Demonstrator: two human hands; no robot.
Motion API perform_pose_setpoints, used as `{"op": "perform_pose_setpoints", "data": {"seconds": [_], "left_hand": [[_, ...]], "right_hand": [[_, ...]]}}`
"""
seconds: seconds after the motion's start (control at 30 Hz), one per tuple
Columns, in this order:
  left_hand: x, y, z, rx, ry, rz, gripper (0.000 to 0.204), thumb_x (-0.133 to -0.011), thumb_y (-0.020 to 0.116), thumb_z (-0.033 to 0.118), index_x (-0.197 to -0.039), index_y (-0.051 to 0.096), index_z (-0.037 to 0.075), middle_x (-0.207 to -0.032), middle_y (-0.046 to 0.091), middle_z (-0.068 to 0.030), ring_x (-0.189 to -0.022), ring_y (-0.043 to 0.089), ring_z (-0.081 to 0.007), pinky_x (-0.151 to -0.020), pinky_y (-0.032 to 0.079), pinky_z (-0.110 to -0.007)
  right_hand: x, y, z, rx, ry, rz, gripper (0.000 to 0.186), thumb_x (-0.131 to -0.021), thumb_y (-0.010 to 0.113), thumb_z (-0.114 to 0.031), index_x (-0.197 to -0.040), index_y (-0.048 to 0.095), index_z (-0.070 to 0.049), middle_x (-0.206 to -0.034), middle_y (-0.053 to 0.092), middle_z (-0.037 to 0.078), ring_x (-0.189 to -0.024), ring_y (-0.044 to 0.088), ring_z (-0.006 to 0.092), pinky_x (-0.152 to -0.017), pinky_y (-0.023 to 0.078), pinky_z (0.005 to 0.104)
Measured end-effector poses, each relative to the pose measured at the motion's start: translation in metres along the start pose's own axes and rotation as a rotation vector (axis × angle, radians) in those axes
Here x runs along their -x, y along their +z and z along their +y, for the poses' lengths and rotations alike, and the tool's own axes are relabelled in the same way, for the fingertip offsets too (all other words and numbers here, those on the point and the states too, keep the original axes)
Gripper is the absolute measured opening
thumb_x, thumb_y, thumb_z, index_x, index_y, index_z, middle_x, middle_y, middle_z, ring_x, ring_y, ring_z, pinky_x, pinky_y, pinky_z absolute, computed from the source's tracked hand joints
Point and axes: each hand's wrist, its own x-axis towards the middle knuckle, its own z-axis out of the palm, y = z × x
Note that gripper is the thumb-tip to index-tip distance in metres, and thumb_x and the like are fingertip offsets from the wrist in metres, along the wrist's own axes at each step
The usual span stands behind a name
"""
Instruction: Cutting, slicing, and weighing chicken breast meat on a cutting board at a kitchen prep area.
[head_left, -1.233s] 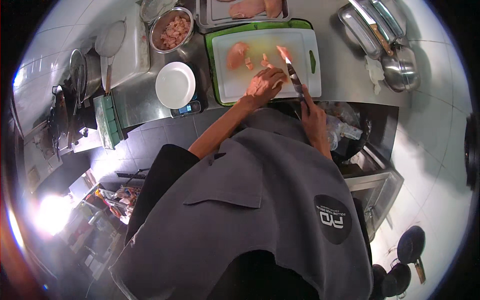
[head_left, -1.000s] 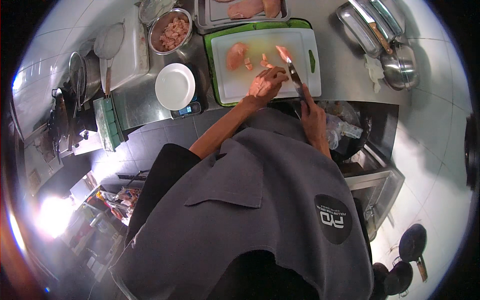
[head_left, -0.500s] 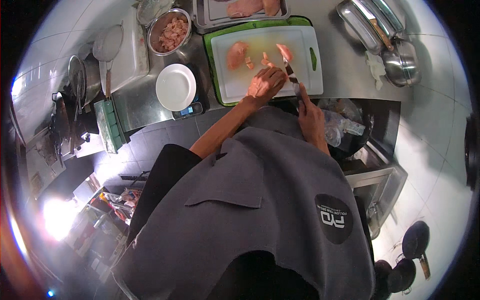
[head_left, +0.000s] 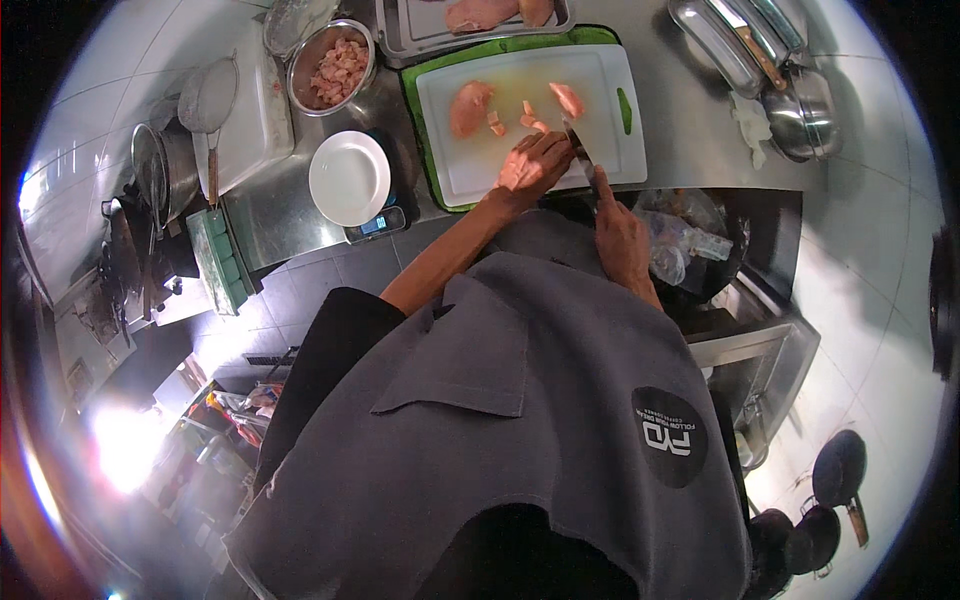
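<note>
Head view, matched from where I stood beside the counter, showed the right hand (head_left: 622, 240) closed around the handle of a knife (head_left: 580, 152), its blade angled up and leftward over a white cutting board (head_left: 460, 175). The left hand (head_left: 532, 168) lay on the board just left of the blade, fingers bent and together; whether they gripped anything could not be determined. Raw meat was distributed on the board beyond the hands: a large piece (head_left: 470, 108) at left, small cut pieces (head_left: 528, 114) at center, and an elongated piece (head_left: 567, 99) at right. A green mat (head_left: 510, 47) lay beneath the board. Adjacent items, at left: a steel bowl (head_left: 299, 88) containing meat pieces, and a white plate (head_left: 349, 180) on a scale (head_left: 377, 224).
</note>
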Motion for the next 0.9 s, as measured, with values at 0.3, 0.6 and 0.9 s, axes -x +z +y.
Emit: {"op": "perform_pose_setpoints", "data": {"seconds": [0.3,0.6,0.9], "left_hand": [[-0.001,0.002,-0.003,-0.009,-0.002,0.032,0.024,-0.083,0.07,0.006,-0.106,0.066,0.006,-0.105,0.066,-0.0081,-0.089,0.066,-0.0281,-0.077,0.056,-0.039],[-0.008,0.005,0.005,-0.109,-0.128,0.127,0.018,-0.081,0.07,0.007,-0.096,0.06,0.006,-0.09,0.062,-0.0098,-0.084,0.064,-0.0296,-0.074,0.055,-0.04],[-0.015,-0.046,-0.017,-0.174,-0.147,0.083,0.044,-0.072,0.068,0.007,-0.116,0.06,0.008,-0.116,0.055,-0.0122,-0.107,0.055,-0.0323,-0.095,0.046,-0.047]], "right_hand": [[-0.014,0.01,-0.002,0.04,-0.143,0.059,0.086,-0.086,0.055,0.004,-0.16,0.017,-0.02,-0.083,0.065,0.017,-0.067,0.068,0.0337,-0.06,0.057,0.0452],[-0.046,0.024,-0.008,0.009,-0.166,0.135,0.072,-0.094,0.052,-0.004,-0.158,0.024,-0.026,-0.084,0.066,0.02,-0.07,0.066,0.0393,-0.061,0.052,0.0482],[-0.062,-0.031,-0.015,-1.201,0.248,-0.199,0.059,-0.097,0.057,-0.013,-0.153,0.039,-0.017,-0.064,0.057,0.006,-0.048,0.046,0.0118,-0.042,0.04,0.03]]}}
